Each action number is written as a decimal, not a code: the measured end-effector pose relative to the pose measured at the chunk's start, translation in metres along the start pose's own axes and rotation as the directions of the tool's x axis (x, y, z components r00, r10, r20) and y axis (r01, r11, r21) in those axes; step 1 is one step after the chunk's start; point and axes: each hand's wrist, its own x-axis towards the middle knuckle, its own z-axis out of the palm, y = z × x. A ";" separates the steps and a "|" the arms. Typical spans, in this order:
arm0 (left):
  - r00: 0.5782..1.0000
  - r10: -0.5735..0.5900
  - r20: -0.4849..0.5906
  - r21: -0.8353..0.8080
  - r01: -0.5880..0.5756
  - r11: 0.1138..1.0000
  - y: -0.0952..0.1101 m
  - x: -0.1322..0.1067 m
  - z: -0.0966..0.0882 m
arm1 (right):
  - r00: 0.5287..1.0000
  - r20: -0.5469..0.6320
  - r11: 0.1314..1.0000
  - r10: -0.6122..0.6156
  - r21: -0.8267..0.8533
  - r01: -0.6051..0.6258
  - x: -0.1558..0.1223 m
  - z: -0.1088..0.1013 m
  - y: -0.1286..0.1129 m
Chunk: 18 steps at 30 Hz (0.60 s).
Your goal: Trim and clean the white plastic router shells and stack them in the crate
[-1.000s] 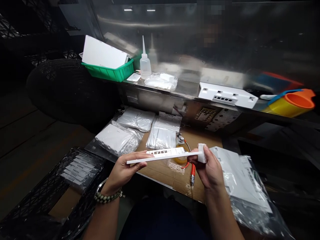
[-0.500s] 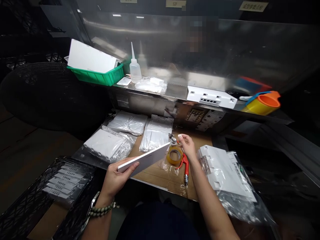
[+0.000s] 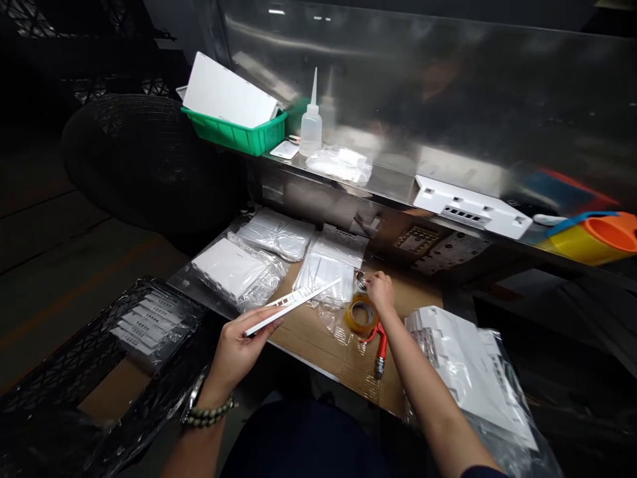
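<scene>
My left hand (image 3: pixel 237 345) is closed on one end of a flat white plastic panel (image 3: pixel 294 305) with a row of rectangular slots, held tilted above the cardboard-covered bench (image 3: pixel 318 338). My right hand (image 3: pixel 380 289) reaches forward with its fingers curled by a small round metal part (image 3: pixel 360 279), just behind a roll of clear tape (image 3: pixel 362 314). I cannot make out whether those fingers hold anything. A red-handled tool (image 3: pixel 380 345) lies under my right wrist.
Bagged white panels (image 3: pixel 233 271) lie at the bench's back left and more (image 3: pixel 472 372) at my right. A metal shelf carries a green bin (image 3: pixel 233 133), a squeeze bottle (image 3: pixel 310 123), a white housing (image 3: pixel 470 206) and an orange-yellow cup (image 3: pixel 594 238). A black crate (image 3: pixel 124 345) stands left.
My right hand let go of the panel and the small white piece, then reached forward to the metal part by the tape. My left hand now holds the panel alone, tilted.
</scene>
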 end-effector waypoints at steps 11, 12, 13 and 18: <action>0.970 0.191 -0.151 0.147 -0.169 0.975 0.007 0.008 0.024 | 0.959 -0.084 0.888 -0.272 0.361 0.284 -0.076 -0.039 -0.109; 0.962 0.222 -0.157 0.166 -0.196 0.967 0.009 0.009 0.028 | 0.934 -0.055 0.856 -0.352 0.384 0.345 -0.094 -0.042 -0.128; 0.954 0.256 -0.154 0.183 -0.227 0.957 0.012 0.010 0.031 | 0.908 -0.061 0.830 -0.414 0.386 0.404 -0.111 -0.044 -0.146; 0.904 0.419 -0.083 0.226 -0.392 0.892 0.021 0.019 0.043 | 0.834 -0.153 0.784 -0.531 0.285 0.551 -0.141 -0.044 -0.180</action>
